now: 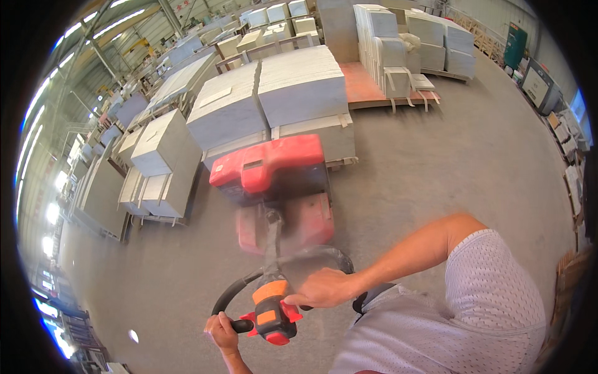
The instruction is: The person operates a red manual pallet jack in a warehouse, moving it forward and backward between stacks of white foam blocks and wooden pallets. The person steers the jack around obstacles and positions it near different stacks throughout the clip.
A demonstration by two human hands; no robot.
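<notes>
A red electric pallet truck [268, 162] stands in front of me, its long tiller arm [273, 243] reaching back to a control head [272, 315] in black, orange and red. Around that head curves a black loop handle [237, 290]. My left hand [222, 331] is closed round the left grip of the handle. On the other side my right hand [327, 288] lies curled over the right grip, with a fingertip at the red lever [291, 311]. Its other fingers are partly hidden beneath the hand. Where the truck's forks are cannot be seen.
Beyond the truck are strapped stacks of pale slabs [302, 84] on pallets, with another stack [165, 149] to the left. An orange-red platform [364, 84] carries upright slabs. Grey concrete floor [436, 162] stretches to the right, toward a grey cabinet [541, 86] and flat pieces along the wall.
</notes>
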